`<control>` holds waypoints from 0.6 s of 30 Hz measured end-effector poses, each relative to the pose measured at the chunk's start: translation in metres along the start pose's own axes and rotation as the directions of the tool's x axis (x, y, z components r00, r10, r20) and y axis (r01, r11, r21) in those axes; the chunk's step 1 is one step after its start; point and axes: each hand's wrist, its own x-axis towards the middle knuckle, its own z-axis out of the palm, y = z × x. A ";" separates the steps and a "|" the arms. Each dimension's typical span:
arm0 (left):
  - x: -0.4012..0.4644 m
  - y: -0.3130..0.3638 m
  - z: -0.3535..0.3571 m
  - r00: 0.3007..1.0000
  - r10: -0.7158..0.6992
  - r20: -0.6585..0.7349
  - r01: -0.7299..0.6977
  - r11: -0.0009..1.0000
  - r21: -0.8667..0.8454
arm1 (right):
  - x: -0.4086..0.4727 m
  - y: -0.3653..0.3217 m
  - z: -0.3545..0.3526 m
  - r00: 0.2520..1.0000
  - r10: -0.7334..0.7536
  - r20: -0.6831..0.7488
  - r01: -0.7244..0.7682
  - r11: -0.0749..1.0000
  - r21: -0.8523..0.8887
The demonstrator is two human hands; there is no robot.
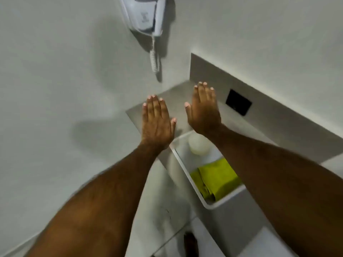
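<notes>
My left hand point(156, 120) and my right hand point(204, 108) are stretched out in front of me, backs up, fingers straight and held together. Neither holds anything. They hover above the end of a grey countertop point(172, 101) in a corner of white walls. Below my wrists stands a white open box point(219, 204). Inside it lie a folded yellow-green cloth point(217, 179) and a white round-topped bottle point(197, 143), partly hidden by my right wrist.
A white wall-mounted hair dryer point(148, 13) with a coiled cord point(154, 60) hangs on the wall above the counter. A black square plate point(238, 104) sits in the grey backsplash to the right. White floor tiles point(159, 219) show below.
</notes>
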 end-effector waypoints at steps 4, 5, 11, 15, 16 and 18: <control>-0.048 0.057 0.045 0.973 0.023 0.231 0.009 0.991 -0.136 | -0.074 0.032 0.018 0.988 0.114 0.101 -0.114 0.993 -0.006; -0.061 0.070 0.057 0.964 0.030 0.265 0.016 0.985 -0.170 | -0.087 0.041 0.019 0.985 0.139 0.106 -0.137 0.990 -0.025; -0.094 0.103 0.083 0.922 0.037 0.386 0.065 0.967 -0.247 | -0.075 0.081 0.015 0.998 0.054 0.034 -0.054 0.999 -0.003; -0.077 0.098 0.083 0.941 0.043 0.335 0.034 0.975 -0.219 | -0.065 0.071 0.020 0.998 0.002 0.061 -0.006 0.998 0.068; -0.072 0.096 0.081 0.945 0.045 0.323 0.028 0.975 -0.219 | -0.066 0.069 0.022 0.996 0.020 0.083 -0.027 0.996 0.083; -0.065 0.093 0.081 0.950 0.052 0.308 0.017 0.975 -0.220 | -0.070 0.068 0.027 0.994 0.044 0.100 -0.054 0.993 0.101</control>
